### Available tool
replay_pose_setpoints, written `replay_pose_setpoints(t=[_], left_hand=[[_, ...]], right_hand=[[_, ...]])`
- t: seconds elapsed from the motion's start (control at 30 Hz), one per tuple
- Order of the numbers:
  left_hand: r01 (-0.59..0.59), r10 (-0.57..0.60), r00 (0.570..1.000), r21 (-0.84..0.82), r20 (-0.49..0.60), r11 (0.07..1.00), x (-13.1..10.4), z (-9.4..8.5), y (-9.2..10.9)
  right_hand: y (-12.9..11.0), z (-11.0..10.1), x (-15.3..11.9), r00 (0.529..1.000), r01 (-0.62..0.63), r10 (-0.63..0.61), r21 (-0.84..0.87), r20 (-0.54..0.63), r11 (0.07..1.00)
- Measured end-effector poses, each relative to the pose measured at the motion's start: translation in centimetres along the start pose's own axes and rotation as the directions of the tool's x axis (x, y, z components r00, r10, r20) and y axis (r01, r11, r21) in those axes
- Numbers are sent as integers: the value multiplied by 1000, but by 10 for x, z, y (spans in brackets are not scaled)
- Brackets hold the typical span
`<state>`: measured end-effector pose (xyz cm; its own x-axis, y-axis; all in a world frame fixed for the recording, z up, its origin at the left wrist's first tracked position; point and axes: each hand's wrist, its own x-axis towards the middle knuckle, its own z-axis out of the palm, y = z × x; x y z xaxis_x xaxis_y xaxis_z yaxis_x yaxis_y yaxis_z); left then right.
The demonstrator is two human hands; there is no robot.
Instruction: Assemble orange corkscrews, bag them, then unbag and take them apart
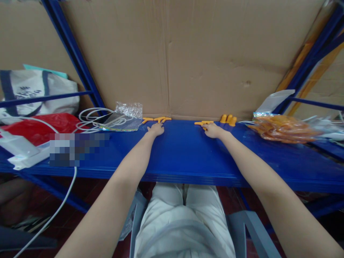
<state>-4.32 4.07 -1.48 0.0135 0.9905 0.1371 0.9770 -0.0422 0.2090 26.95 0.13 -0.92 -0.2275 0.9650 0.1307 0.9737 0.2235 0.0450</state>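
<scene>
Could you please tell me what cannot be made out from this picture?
In the head view:
Left hand: its hold on the orange pieces, too small to tell.
Right hand: covers part of another orange piece.
White bag: lettering blurred, left side cut off by the edge.
White device: right end pixelated.

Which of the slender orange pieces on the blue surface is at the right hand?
The rightmost slender piece, at the fingertips of the right hand. The leftmost piece and middle piece lie together by the left hand.
</scene>
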Motion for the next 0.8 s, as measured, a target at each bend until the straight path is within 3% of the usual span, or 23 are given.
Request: replay_pose_setpoints(t=[0.4, 0.8], left_hand=[[-90, 94, 978, 30, -185, 996, -2, -1, 7], [-159, 160, 984, 15, -75, 987, -3, -4, 12]], right_hand=[[-4, -1, -2, 1000, -12, 12, -3, 2, 1000], [3, 7, 3, 999, 35, -35, 3, -21, 999]])
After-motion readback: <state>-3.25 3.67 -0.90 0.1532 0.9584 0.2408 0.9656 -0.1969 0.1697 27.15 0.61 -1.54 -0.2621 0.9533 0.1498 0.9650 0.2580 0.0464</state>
